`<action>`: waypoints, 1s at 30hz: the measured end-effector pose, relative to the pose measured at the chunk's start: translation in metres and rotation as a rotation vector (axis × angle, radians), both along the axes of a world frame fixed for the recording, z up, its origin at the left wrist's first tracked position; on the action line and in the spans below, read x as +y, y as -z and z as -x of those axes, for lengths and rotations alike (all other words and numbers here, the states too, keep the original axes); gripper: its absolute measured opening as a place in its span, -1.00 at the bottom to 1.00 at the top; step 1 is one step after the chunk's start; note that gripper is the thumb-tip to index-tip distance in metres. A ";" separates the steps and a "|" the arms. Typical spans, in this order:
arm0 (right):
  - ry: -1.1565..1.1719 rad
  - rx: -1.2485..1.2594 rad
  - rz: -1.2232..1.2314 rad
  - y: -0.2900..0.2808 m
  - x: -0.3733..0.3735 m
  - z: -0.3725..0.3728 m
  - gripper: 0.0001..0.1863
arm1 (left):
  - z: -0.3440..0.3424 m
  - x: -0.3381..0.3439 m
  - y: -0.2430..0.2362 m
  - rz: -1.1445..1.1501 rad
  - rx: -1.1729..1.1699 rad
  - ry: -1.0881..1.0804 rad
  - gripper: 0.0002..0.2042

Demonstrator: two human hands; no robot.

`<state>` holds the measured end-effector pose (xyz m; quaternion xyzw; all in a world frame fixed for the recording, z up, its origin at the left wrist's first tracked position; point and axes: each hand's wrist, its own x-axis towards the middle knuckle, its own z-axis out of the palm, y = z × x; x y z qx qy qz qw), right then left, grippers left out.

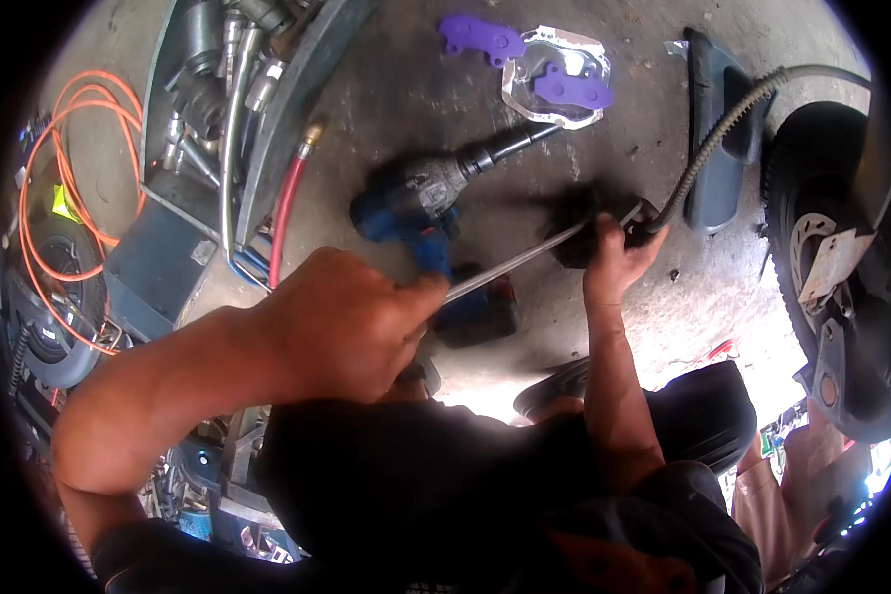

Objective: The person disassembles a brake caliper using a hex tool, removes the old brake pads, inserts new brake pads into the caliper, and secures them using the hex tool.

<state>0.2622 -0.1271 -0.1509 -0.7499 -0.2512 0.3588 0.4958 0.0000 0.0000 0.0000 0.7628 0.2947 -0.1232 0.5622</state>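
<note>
Fingers of the left hand (351, 322) are clenched around the near end of a long metal rod (515, 262), which slants up and to the right across the concrete floor (386, 109) to a dark part (579, 233) lying there. The right hand (614, 262) grasps that dark part from below, fingers curled onto it, just beside the end of a ribbed flexible hose (723, 134) that arcs away toward a motorcycle wheel (832, 277) at the right edge. Under the rod lies a blue cordless impact wrench (426, 198), its socket end pointing up and right, its battery pack near the left hand. Farther out on the floor sit two purple brake pads (480, 38), one of them resting in an opened clear blister pack (554, 79). To the left stands an open tool tray (163, 129) of sockets and wrenches, with a red hose (287, 213) alongside it and a coil of orange cable (69, 178) beyond.
</note>
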 end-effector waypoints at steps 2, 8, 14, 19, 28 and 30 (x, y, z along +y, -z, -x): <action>-0.023 -0.057 0.037 -0.003 -0.010 0.003 -0.48 | 0.003 0.003 -0.002 0.037 -0.030 -0.005 -0.70; 0.010 -0.003 -0.027 0.002 0.001 0.004 -0.54 | 0.013 0.035 0.019 0.159 -0.050 -0.002 -0.73; 0.004 -0.023 -0.015 0.003 0.005 0.005 -0.49 | 0.012 0.033 0.024 0.310 0.126 -0.086 -0.69; 0.072 -0.018 -0.159 0.001 0.004 0.008 -0.65 | -0.002 -0.024 -0.023 -0.115 0.073 -0.060 -0.67; 0.164 -0.108 -0.182 0.004 0.007 0.007 -0.67 | 0.014 -0.115 -0.037 -0.093 0.116 -0.347 -0.80; 0.159 -0.095 -0.204 0.003 0.007 0.007 -0.66 | 0.010 -0.117 -0.037 -0.115 0.118 -0.334 -0.81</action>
